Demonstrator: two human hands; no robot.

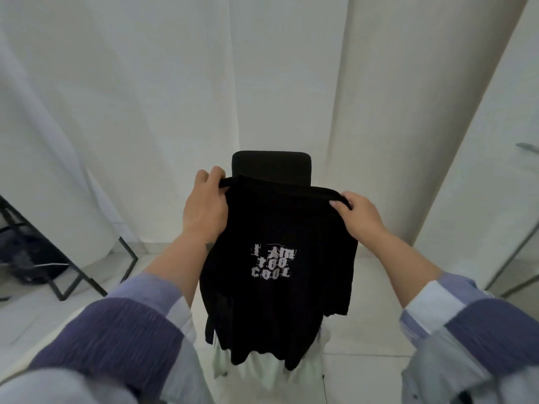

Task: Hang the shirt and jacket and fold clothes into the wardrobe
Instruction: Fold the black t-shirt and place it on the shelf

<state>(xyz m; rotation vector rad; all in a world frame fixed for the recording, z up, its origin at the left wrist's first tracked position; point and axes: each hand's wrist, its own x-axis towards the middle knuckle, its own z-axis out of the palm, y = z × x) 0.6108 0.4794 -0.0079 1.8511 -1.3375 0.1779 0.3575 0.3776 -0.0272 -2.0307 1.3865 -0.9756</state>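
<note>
Head view: left hand [205,205] and right hand [360,214] each pinch the black T-shirt's [277,258] top edge, hanging before the chair [271,164]; folding likely follows, needing a flat surface.

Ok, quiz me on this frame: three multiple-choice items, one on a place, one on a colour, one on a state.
1. Where is the chair?
A. Behind the shirt
B. Left of the rack
C. On top of the shirt

2. What colour is the shirt?
A. White
B. Black
C. Red

3. How is the shirt held?
A. Left hand only
B. Lying flat, untouched
C. Both hands at its top edge

Answers:
1 A, its black back rises just beyond the shirt's top edge.
2 B, black cloth with white lettering.
3 C, the left hand and right hand each grip an upper corner, so it hangs.
</note>
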